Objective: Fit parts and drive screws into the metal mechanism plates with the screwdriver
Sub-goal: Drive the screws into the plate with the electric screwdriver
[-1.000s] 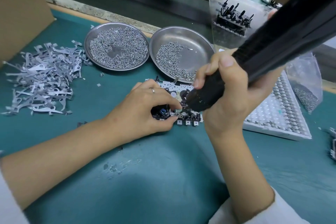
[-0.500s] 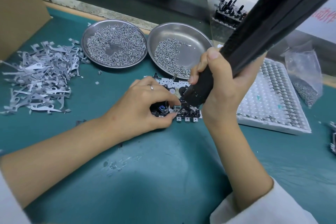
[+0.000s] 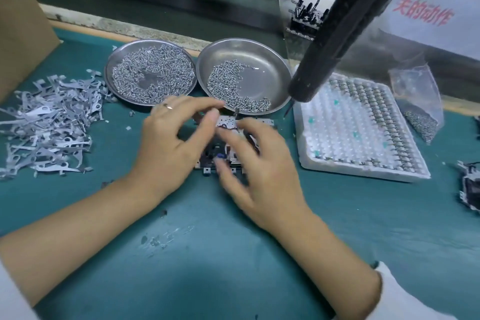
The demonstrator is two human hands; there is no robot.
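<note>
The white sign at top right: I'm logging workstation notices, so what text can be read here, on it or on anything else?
"大的动作": red characters, lower line on the white sign, partly blurred, so the reading is uncertain.
Upper red line on the same sign: cut off by the frame edge and blurred, unreadable.
No legible text shows on the screwdriver, the screw dishes or the white parts tray.

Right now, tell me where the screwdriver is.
In the head view the screwdriver hangs free at upper right, held by neither hand, its tip between the right screw dish and the white tray.
</note>
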